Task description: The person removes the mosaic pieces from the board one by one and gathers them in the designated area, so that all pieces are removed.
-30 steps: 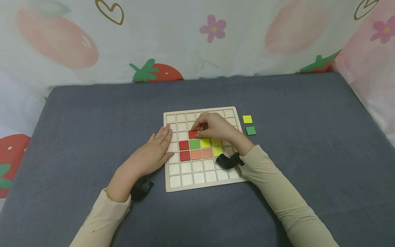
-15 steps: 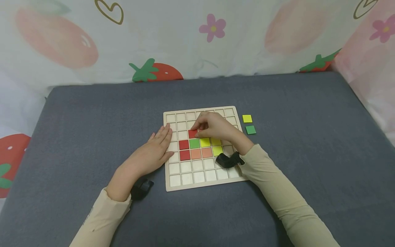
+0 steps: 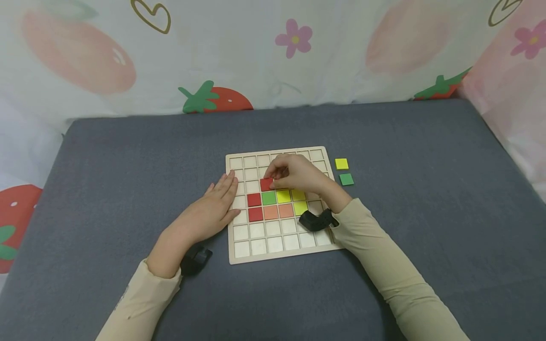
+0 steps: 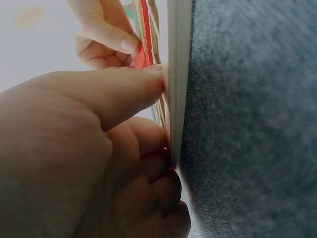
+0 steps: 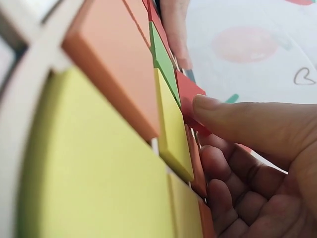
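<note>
With thumb and fingers, my right hand (image 3: 300, 174) pinches a red square tile (image 3: 266, 184) over the wooden grid board (image 3: 273, 257). In the right wrist view that red tile (image 5: 190, 96) sits slightly tilted beside a green tile (image 5: 164, 62) and a yellow tile (image 5: 173, 134). My left hand (image 3: 209, 210) rests along the board's left edge, fingers extended. Its thumb (image 4: 133, 89) touches the rim in the left wrist view. Below the held tile lie two red tiles (image 3: 254, 207), a green one, several yellow ones and two salmon ones (image 3: 278, 211). My right hand hides part of the upper grid.
A loose yellow tile (image 3: 341, 164) and a loose green tile (image 3: 346, 179) lie on the grey cloth (image 3: 405, 156) to the right of the board. A printed curtain (image 3: 332, 57) hangs behind the table's back edge. Black wrist cameras (image 3: 315, 221) are strapped under both wrists.
</note>
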Motion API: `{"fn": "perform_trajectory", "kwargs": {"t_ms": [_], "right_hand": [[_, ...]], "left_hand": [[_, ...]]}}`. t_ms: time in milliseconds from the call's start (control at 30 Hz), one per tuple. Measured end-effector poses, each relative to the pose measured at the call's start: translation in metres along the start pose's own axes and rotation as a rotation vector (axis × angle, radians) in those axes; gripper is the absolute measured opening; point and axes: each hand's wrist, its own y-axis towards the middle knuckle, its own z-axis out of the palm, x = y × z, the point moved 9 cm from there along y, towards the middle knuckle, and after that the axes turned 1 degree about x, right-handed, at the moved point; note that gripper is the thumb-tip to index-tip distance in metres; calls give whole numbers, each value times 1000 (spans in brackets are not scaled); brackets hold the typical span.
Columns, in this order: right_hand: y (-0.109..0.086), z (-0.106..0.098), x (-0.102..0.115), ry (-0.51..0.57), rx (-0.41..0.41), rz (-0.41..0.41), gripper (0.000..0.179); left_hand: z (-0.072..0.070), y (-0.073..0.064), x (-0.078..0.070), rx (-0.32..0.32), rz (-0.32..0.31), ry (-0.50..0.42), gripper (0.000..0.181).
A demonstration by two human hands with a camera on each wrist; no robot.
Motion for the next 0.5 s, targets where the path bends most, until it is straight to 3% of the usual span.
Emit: {"fn": "perform_trajectory", "kwargs": {"t_ms": [500], "right_hand": [[0, -3, -3, 19, -28, 42, 7]], "left_hand": [[-1, 0, 0, -5, -2, 1, 67]]}}
